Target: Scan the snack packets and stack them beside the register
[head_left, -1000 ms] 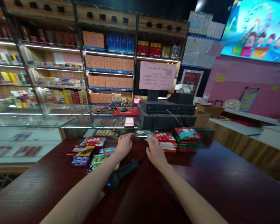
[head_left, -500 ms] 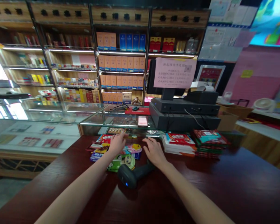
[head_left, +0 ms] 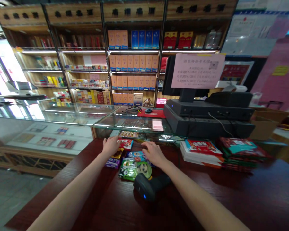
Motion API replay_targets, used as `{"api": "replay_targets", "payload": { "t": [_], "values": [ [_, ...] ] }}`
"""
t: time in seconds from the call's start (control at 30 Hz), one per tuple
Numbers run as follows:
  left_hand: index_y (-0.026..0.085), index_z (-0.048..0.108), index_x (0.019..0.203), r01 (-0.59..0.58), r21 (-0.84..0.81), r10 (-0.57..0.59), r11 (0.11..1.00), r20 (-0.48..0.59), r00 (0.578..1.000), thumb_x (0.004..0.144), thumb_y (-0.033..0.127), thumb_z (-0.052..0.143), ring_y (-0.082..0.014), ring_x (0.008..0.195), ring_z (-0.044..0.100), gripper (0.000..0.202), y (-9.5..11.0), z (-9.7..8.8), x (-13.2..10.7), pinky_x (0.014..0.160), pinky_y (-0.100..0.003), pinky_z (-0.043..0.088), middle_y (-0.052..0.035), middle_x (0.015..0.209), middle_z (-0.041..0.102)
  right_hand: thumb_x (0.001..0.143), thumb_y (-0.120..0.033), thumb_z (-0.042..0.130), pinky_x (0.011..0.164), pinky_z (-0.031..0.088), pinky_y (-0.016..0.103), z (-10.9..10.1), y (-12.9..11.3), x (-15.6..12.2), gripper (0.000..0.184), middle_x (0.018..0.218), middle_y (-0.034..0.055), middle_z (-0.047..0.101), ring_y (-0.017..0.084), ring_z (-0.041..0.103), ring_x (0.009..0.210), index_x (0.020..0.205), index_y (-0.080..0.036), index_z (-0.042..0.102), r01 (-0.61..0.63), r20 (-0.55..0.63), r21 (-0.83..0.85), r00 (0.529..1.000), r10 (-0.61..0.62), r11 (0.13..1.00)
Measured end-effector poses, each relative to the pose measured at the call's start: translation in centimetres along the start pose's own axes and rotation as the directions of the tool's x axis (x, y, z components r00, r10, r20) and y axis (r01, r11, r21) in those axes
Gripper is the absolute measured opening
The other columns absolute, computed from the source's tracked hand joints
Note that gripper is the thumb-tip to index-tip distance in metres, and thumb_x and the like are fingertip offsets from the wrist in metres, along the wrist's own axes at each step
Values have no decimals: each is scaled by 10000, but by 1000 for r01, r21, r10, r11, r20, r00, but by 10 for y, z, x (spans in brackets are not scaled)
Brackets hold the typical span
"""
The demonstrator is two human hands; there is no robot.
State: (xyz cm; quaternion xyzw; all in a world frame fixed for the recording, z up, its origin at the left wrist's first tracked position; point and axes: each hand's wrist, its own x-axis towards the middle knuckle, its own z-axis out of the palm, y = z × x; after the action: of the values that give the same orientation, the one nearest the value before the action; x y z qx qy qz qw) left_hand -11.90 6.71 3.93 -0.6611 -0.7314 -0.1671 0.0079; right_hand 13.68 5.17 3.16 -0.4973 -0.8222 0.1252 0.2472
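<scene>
My left hand (head_left: 110,147) reaches over the left part of a group of snack packets, fingers stretched out by a red packet (head_left: 126,144) and a yellow-and-brown packet (head_left: 118,153). A purple packet (head_left: 113,163) lies just below it. My right hand (head_left: 156,154) rests at the right side of a blue packet (head_left: 136,156), fingers extended and partly over it. Nearer to me is a green packet with a panda face (head_left: 135,168). A black barcode scanner (head_left: 145,187) with a blue light lies in front, its handle partly under my right wrist.
On the right of the dark wooden counter (head_left: 106,199) are stacks of red-and-white packets (head_left: 199,150) and red-green packets (head_left: 240,150). Behind stand a cash register (head_left: 207,112) with a pink sign (head_left: 197,70), a glass display case (head_left: 106,119) and lit shelves of boxes.
The view has turned left, so the scene shifts right. My left hand has moved left across the packets. My right hand has moved left onto the blue packet. The pink-and-yellow packet no longer shows.
</scene>
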Motion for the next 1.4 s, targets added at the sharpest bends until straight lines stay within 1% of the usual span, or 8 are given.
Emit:
{"api": "replay_targets", "payload": {
  "t": [0.17,0.3,0.4,0.53,0.63,0.83,1.07,1.4],
  "values": [
    [251,652,1229,64,31,-65,997,24,998,953,406,406,-317,1262,579,400,-22,0,10,1130,-597,272,-111,1271,703,938,-256,525,1030,399,441,14,-5,19,330,1300,79,680,260,561,1274,1254,-232,618,-13,86,12,996,12,1000],
    [254,662,1201,113,40,-115,993,39,993,953,471,390,-328,1203,622,428,-34,3,18,1121,-612,266,-115,1190,739,912,-250,534,1013,416,416,25,-9,32,353,1286,71,694,256,591,1247,1254,-238,622,-23,119,22,993,20,999],
    [250,659,1195,143,29,-145,989,61,988,957,479,368,-324,1148,657,441,-41,6,22,1121,-627,250,-115,1126,759,905,-251,534,992,431,388,33,-10,41,356,1259,61,712,243,619,1214,1249,-250,625,-37,136,34,990,32,999],
    [234,658,1169,165,12,-165,986,77,983,964,481,334,-327,1126,672,456,-45,10,23,1133,-657,204,-126,1107,763,910,-268,547,964,445,361,42,-12,52,344,1224,36,728,230,649,1166,1245,-284,627,-44,159,50,987,36,998],
    [227,658,1156,167,3,-167,986,81,983,970,452,312,-323,1134,672,453,-45,10,23,1144,-657,190,-128,1117,761,916,-282,554,950,453,358,48,-14,59,363,1213,43,734,236,664,1138,1273,-284,617,-48,179,60,983,36,997],
    [227,653,1155,168,-14,-167,986,74,983,969,413,295,-319,1146,669,444,-41,9,20,1144,-663,207,-123,1132,759,918,-291,546,942,461,356,55,-19,65,460,1182,39,745,239,685,1081,1378,-299,560,-48,212,77,977,31,996],
    [209,646,1172,150,-23,-148,988,69,987,970,408,296,-329,1145,667,450,-33,7,17,1141,-675,199,-133,1143,755,913,-261,526,921,479,349,50,-21,59,506,1148,38,755,241,697,1032,1417,-297,536,-48,191,105,981,27,993],
    [249,632,1223,107,-51,-107,993,14,994,978,391,306,-295,1142,670,432,-12,-6,5,1131,-581,270,-101,1157,757,900,-249,535,889,505,333,20,-16,35,503,1100,34,770,240,713,978,1402,-280,563,-60,104,163,994,44,985]
  ]
}}
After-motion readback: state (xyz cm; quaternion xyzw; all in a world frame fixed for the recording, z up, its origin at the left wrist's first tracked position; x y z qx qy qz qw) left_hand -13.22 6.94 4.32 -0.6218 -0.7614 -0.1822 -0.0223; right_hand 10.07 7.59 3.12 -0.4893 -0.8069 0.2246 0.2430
